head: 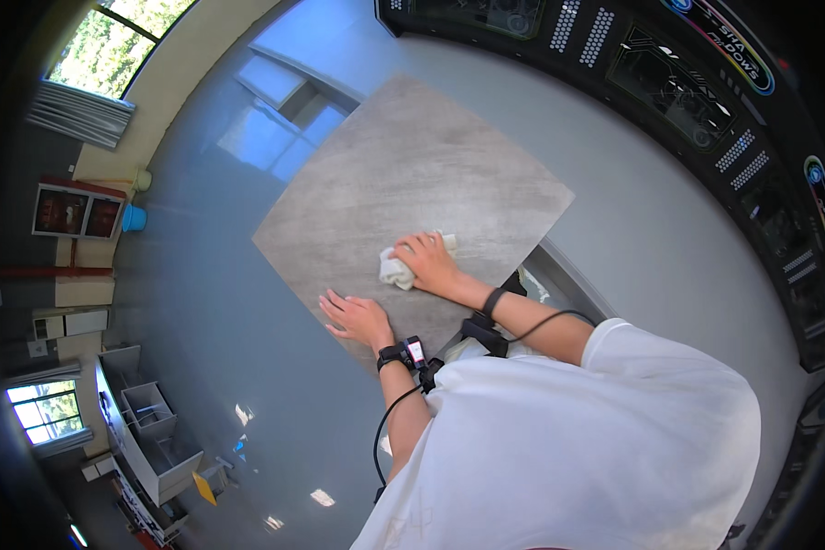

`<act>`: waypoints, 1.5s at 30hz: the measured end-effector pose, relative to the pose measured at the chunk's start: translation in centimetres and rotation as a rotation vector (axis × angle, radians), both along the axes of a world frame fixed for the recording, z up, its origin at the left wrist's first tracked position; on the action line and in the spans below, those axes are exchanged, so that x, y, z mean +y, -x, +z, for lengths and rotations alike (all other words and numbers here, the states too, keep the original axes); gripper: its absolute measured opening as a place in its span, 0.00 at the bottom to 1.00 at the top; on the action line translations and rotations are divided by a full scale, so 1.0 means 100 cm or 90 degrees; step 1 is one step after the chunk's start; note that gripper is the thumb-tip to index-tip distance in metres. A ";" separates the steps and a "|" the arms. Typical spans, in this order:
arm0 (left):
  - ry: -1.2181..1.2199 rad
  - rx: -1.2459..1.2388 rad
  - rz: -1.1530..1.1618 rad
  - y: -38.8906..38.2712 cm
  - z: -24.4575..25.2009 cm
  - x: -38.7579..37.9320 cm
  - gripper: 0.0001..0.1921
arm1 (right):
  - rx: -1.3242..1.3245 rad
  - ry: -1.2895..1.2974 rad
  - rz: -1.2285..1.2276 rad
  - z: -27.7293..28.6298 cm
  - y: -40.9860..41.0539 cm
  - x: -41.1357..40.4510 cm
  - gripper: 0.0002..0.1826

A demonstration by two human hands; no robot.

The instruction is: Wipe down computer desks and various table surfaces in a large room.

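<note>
A grey, wood-grain tabletop [412,172] lies before me, its corners pointing away and to the sides. My right hand [429,262] is on a crumpled white cloth [396,269], pressing it against the near part of the tabletop; some of the cloth shows past the fingertips. To the left and nearer to me, my left hand [357,319] rests palm down near the tabletop's left edge, fingers spread and holding nothing. Both wrists wear black straps with devices and cables.
Black cabinets [674,89] with perforated panels curve along the right. A grey-white open box-like unit [275,82] stands beyond the tabletop. At the far left are a blue bucket [134,218] and desks with partitions [150,412].
</note>
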State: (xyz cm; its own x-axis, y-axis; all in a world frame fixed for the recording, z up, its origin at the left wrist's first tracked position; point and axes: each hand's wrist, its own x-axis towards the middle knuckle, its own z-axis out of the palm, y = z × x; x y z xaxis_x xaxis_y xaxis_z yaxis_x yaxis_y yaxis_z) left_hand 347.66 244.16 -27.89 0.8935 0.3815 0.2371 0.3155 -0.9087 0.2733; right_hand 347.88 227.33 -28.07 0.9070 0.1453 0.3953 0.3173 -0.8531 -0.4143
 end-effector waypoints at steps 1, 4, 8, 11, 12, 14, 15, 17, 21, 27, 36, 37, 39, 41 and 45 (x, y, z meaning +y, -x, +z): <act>0.001 -0.002 0.000 -0.001 -0.001 0.001 0.23 | -0.002 0.001 0.000 0.000 0.008 -0.008 0.26; 0.006 0.008 -0.003 0.001 -0.006 0.003 0.23 | -0.001 -0.089 -0.137 0.005 0.037 -0.050 0.24; -0.035 -0.030 -0.003 -0.001 -0.008 0.003 0.22 | 0.012 -0.044 -0.376 0.001 0.049 -0.139 0.25; -0.015 -0.012 -0.007 -0.001 -0.006 0.003 0.22 | 0.016 -0.029 -0.524 -0.003 0.047 -0.197 0.26; 0.001 0.001 -0.010 -0.001 -0.005 0.002 0.23 | 0.014 -0.024 -0.520 -0.002 0.044 -0.209 0.26; -0.004 0.009 -0.011 -0.002 -0.004 0.001 0.23 | 0.026 -0.016 -0.606 0.000 0.034 -0.222 0.25; -0.013 0.017 -0.015 -0.002 -0.003 0.001 0.23 | 0.025 -0.012 -0.597 0.001 0.027 -0.223 0.25; -0.013 0.012 -0.007 -0.002 -0.003 0.000 0.23 | 0.010 0.003 -0.624 0.005 0.011 -0.221 0.25; -0.019 0.009 -0.008 -0.001 -0.001 -0.001 0.24 | 0.032 0.001 -0.629 0.008 -0.034 -0.223 0.26; 0.002 0.018 0.000 0.000 0.005 -0.003 0.24 | 0.036 0.007 -0.561 0.006 -0.124 -0.211 0.26; -0.019 0.057 0.029 0.000 0.007 -0.009 0.24 | 0.013 0.023 -0.413 0.006 -0.223 -0.173 0.25; -0.021 0.065 0.035 -0.001 0.009 -0.010 0.24 | -0.005 0.024 -0.400 0.007 -0.232 -0.166 0.25; -0.002 0.071 0.028 -0.003 0.015 -0.010 0.24 | -0.014 0.022 -0.379 0.009 -0.240 -0.139 0.24; -0.004 0.072 0.031 -0.003 0.015 -0.010 0.24 | 0.006 0.047 -0.320 0.012 -0.248 -0.103 0.24; -0.003 0.065 0.027 -0.004 0.016 -0.009 0.24 | -0.008 0.057 -0.154 0.008 -0.232 0.003 0.26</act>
State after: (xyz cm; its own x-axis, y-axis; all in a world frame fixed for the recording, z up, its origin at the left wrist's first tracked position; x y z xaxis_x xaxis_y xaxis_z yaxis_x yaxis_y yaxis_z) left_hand 348.01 243.23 -26.24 0.8960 0.4188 0.1475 0.3799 -0.8951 0.2333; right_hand 371.04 227.66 -27.31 0.9150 -0.0401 0.4015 0.1042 -0.9378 -0.3312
